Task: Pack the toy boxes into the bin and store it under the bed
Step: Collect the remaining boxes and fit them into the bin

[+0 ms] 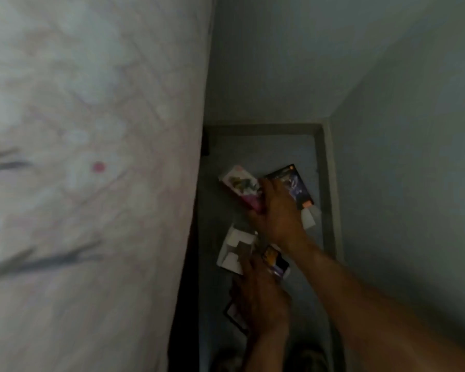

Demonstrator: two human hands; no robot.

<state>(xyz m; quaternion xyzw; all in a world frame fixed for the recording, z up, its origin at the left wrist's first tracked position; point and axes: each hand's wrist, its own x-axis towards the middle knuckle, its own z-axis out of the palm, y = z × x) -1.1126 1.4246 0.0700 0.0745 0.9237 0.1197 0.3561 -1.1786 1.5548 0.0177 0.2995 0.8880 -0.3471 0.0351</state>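
In the narrow strip of grey floor [293,154] between the bed and the wall, both bare arms reach forward and down toward a scatter of toy boxes. The bed, covered by a pale sheet with faint pink and grey markings [91,157], fills the left side of the view; a grey-blue wall [414,183] rises on the right, with a pale skirting board [330,197] along its foot.

The right hand [278,213] is stretched farthest out, its forearm running up from the lower right corner. Its fingers curl over the near end of a pink and white toy box [239,185], which lies tilted on the floor. Just beside it, partly under the hand, lies a dark toy box with an orange corner [293,181].

The left hand [261,299] sits nearer the camera, back of the hand up, fingers bent round a small dark and yellow toy box [275,260]. To its left lies a white opened cardboard box [235,251], and a dark flat box [234,315] shows from under the wrist.

The picture is blurred, so fine finger contact is unclear. No bin can be made out.
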